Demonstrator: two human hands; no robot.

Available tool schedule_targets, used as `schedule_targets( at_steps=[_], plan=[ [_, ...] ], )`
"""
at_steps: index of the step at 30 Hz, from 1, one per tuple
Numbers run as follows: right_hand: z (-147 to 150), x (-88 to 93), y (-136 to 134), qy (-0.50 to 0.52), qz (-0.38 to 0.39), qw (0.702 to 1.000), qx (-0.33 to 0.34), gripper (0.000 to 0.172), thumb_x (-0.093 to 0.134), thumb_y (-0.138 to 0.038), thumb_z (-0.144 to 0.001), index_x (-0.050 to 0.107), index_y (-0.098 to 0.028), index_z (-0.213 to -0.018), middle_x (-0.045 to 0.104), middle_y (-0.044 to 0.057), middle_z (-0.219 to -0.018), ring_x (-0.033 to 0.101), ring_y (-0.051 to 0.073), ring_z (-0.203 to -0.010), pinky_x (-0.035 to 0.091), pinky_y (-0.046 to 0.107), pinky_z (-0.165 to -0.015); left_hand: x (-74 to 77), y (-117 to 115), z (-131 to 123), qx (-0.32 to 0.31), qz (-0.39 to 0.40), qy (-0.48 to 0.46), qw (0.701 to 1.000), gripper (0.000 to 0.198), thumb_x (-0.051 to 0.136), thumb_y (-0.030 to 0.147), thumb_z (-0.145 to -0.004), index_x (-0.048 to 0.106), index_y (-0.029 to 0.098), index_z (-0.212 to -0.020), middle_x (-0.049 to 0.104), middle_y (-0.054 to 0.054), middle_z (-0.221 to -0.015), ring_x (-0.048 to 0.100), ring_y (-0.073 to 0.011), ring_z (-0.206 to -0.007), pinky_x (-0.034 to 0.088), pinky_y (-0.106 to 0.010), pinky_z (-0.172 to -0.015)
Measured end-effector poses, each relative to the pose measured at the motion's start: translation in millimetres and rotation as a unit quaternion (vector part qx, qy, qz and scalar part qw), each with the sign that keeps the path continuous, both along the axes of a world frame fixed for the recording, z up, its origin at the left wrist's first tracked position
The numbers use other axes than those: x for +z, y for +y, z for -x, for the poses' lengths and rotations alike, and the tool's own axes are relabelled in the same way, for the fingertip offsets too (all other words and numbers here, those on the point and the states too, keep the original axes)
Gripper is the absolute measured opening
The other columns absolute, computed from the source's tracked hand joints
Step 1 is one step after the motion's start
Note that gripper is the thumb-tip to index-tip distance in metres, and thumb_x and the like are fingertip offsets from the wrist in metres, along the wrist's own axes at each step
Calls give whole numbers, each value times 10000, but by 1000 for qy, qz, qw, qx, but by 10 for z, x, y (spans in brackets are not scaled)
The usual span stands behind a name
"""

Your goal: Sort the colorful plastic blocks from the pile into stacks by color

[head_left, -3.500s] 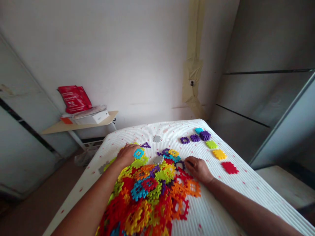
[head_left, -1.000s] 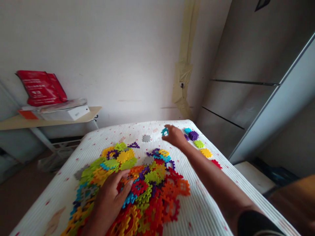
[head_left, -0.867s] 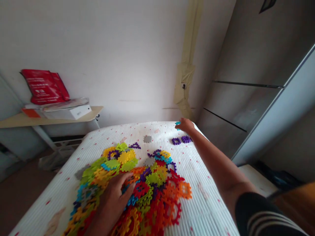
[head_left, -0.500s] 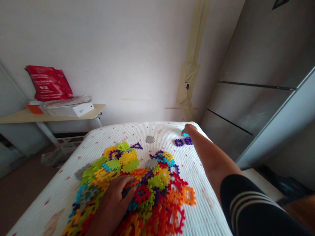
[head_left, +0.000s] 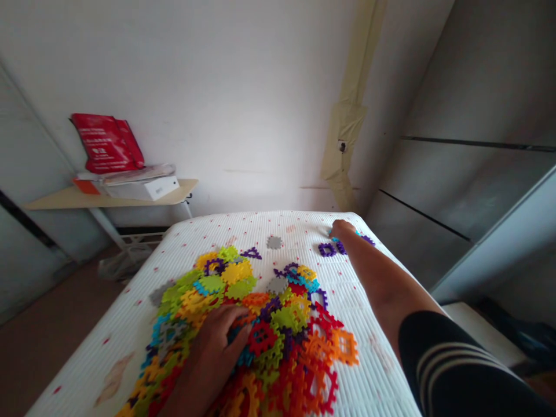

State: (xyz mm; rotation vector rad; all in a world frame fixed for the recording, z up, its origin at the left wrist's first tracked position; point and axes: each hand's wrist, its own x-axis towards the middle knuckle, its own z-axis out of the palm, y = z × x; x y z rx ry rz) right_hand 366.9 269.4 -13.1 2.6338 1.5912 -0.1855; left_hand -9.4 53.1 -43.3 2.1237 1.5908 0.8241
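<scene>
My left hand (head_left: 217, 336) lies over a heap of toothed plastic building tiles (head_left: 289, 318) in yellow, green, red, orange, blue, purple and grey. Its thumb stands apart from the fingers, and I see nothing gripped. Far off on the right, my right hand (head_left: 344, 228) is closed at the quilted surface, with a blue toothed tile (head_left: 330, 231) showing at its fingertips. Blue also shows on the other side of that hand, and the fingers themselves are mostly hidden. Close by lie a purple square frame tile (head_left: 326, 249) and another purple tile (head_left: 341, 248), partly behind my wrist.
Apart from the heap lie a grey tile (head_left: 274, 242) and a purple triangle tile (head_left: 252, 253) on the white quilted bedding (head_left: 299, 229). A side table (head_left: 56, 198) at left bears a white box (head_left: 158, 187) and a red bag (head_left: 106, 145). Grey cabinet doors (head_left: 469, 174) flank the right.
The view has shifted slightly left, so things appear further right. My right hand has moved slightly, and a purple tile now shows beyond its wrist. My left hand stays on the heap.
</scene>
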Motion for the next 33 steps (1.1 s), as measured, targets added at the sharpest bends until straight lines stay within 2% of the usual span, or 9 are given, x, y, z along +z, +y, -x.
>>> schedule_targets(
  at_steps=[7, 10, 13, 16, 19, 22, 26, 30, 33],
  plan=[
    [36, -33, -59, -11, 9, 1000, 27, 489, 728, -320, -679, 640, -105, -1109, 621, 194, -1124, 599, 292, -1022, 502, 323, -739, 91, -51, -38, -5, 9, -5, 1000, 224, 514, 317, -778, 662, 205, -902, 655, -72, -976, 579, -233, -971, 449, -423, -898],
    [100, 50, -103, -25, -1, 998, 49, 486, 717, -340, -690, 638, -99, -1105, 618, 201, -1113, 595, 299, -1021, 491, 348, -752, 112, -75, -55, -10, 8, -10, 1000, 220, 510, 302, -782, 659, 199, -908, 655, -73, -982, 574, -230, -983, 447, -414, -900],
    [258, 217, -186, -46, -32, 996, 71, 467, 660, -355, -749, 612, -100, -1137, 601, 214, -1126, 580, 301, -1044, 473, 366, -768, 164, -91, -46, -13, -4, -22, 1000, 237, 463, 280, -802, 656, 196, -911, 658, -73, -990, 581, -213, -984, 450, -387, -903],
    [501, 387, -422, -75, -90, 984, 130, 413, 528, -350, -844, 570, -122, -1186, 616, 194, -1107, 590, 286, -1023, 462, 357, -761, 271, -80, 50, 8, -26, -27, 999, 273, 412, 266, -812, 652, 198, -923, 666, -68, -991, 595, -199, -974, 454, -366, -899],
    [730, 420, -870, -112, -156, 954, 230, 401, 474, -385, -868, 562, -166, -1192, 669, 146, -999, 639, 264, -888, 468, 328, -690, 406, -12, 259, 49, -41, 3, 998, 305, 394, 289, -812, 647, 192, -953, 674, -63, -1009, 602, -196, -977, 451, -349, -906],
    [814, 237, -1403, -99, -199, 927, 303, 332, 449, -383, -883, 605, -217, -1124, 696, 90, -939, 659, 219, -806, 466, 276, -638, 510, 145, 501, 92, -34, 79, 992, 340, 412, 325, -805, 631, 175, -1018, 666, -72, -1066, 588, -207, -1018, 427, -340, -936],
    [619, -198, -1941, -57, -261, 888, 374, 320, 390, -338, -918, 641, -192, -1054, 701, 80, -932, 665, 179, -754, 474, 250, -628, 513, 445, 680, 112, 15, 201, 973, 461, 488, 325, -763, 548, 156, -1188, 611, -95, -1201, 543, -222, -1111, 380, -320, -979],
    [307, -531, -2206, -22, -310, 867, 390, 331, 374, -321, -924, 671, -179, -964, 703, 81, -859, 660, 168, -718, 471, 241, -606, 417, 662, 671, 105, 52, 248, 962, 539, 554, 317, -712, 513, 180, -1231, 618, -93, -1195, 567, -217, -1082, 415, -289, -915],
    [196, -631, -2296, 6, -304, 869, 389, 343, 363, -309, -925, 677, -177, -883, 688, 85, -784, 638, 161, -668, 461, 246, -598, 380, 707, 624, 111, 52, 263, 957, 475, 535, 310, -724, 542, 215, -1190, 653, -76, -1130, 600, -213, -1018, 439, -289, -850]
  ],
)
